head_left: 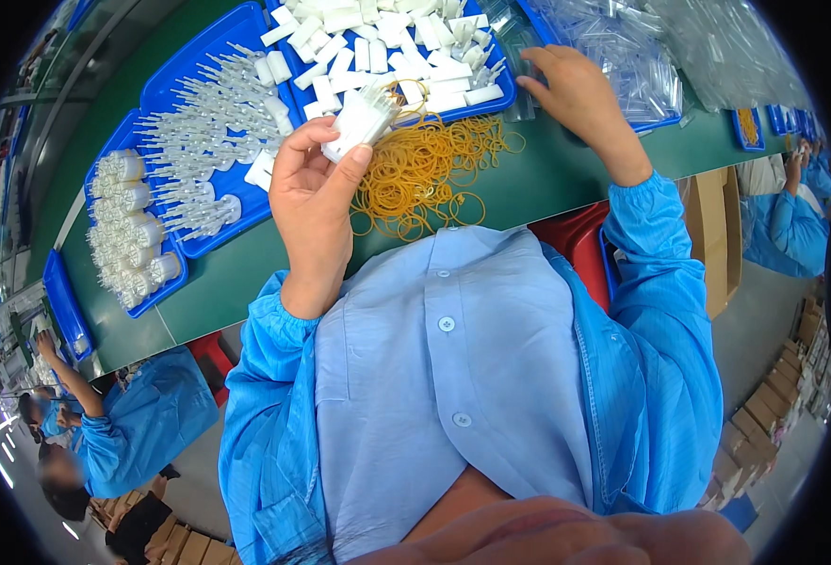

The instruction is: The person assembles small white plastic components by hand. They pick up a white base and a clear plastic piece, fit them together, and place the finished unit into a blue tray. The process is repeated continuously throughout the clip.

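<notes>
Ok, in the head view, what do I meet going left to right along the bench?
Narrow blue tray → white bundles → thin-stemmed white parts → left hand holding white pieces → yellow rubber bands → right hand → small blue tray

On the table (529, 184), a heap of rubber bands (415, 179) is being flanked by the left hand (312, 202), in which a bundle of pieces (364, 122) is being held, and the right hand (580, 99). Behind that heap, blocks (373, 56) are being contained in a middle tray (480, 110), while to its left stem pieces (213, 122) are being held in a second tray (166, 87) and bundled parts (133, 221) in a third, leftmost tray (163, 294). Plastic sleeves (613, 66) are being kept in a right-hand tray (659, 122), beside which the right hand is being held.
</notes>
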Demonstrator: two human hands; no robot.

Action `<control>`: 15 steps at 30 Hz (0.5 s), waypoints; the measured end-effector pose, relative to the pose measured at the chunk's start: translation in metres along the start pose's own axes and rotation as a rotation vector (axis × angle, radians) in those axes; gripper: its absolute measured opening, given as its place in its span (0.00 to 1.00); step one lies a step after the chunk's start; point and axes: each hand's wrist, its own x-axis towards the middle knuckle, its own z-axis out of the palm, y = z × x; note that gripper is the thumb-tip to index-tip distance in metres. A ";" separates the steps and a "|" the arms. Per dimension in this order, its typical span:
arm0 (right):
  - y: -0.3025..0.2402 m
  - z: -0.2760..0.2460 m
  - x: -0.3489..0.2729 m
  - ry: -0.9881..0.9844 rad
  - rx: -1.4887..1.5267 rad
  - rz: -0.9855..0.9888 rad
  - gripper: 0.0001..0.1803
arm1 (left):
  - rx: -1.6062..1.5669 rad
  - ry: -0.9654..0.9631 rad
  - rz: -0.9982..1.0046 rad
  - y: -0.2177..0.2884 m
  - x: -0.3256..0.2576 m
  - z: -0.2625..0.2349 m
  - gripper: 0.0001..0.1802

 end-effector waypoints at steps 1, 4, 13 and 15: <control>-0.002 0.004 -0.002 -0.021 0.013 0.022 0.15 | -0.006 -0.010 -0.001 -0.001 0.000 0.000 0.16; -0.003 0.011 0.003 -0.077 -0.008 0.135 0.18 | -0.004 -0.023 -0.003 -0.002 0.000 0.000 0.15; 0.001 0.016 0.013 -0.067 0.063 0.171 0.13 | -0.035 -0.010 -0.020 0.000 -0.004 -0.008 0.15; 0.003 0.010 0.014 -0.028 0.110 0.245 0.13 | -0.040 -0.009 -0.023 0.001 -0.004 -0.009 0.15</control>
